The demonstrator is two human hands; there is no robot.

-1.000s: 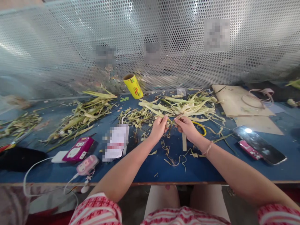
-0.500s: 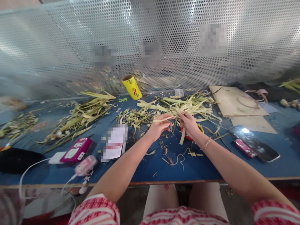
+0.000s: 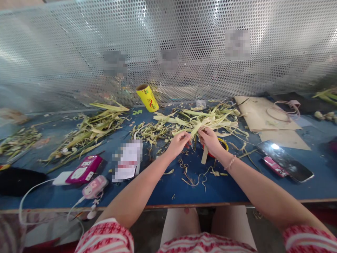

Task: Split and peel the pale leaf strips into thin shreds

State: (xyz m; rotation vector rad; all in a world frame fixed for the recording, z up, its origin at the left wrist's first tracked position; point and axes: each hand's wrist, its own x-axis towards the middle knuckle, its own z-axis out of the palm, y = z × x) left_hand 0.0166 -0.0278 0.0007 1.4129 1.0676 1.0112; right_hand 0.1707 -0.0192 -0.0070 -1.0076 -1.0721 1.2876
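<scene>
Black pouch [image 3: 21,181]: lay far L, nr front of blue tabletop [image 3: 160,193].
Leaf heap [image 3: 96,128]: lay L, behind magenta box [image 3: 84,169].
Pink case [image 3: 94,187]: sat nr front edge, white cable [image 3: 37,188] running to it.
L phone [image 3: 129,161]: lay face up, screen part blurred.
Yellow tube [image 3: 147,98]: stood at back nr mesh screen [image 3: 147,42], open end up.
L hand [image 3: 180,144]: grip pinching nr end of pale leaf [image 3: 195,132], thumb to fingertips.
Pale leaf: slanted betw. both hands, in front of leaf bunch [image 3: 210,121].
R hand [image 3: 210,141]: grip pinching leaf bunch at its nr side; exact spot part hidden.
Ring [image 3: 224,143]: yellow & red, partly hidden by R hand.
Cardboard [image 3: 263,114]: lay flat at back R.
R phone [image 3: 286,161]: lay far R, partly over sm. pink item [image 3: 275,166].
</scene>
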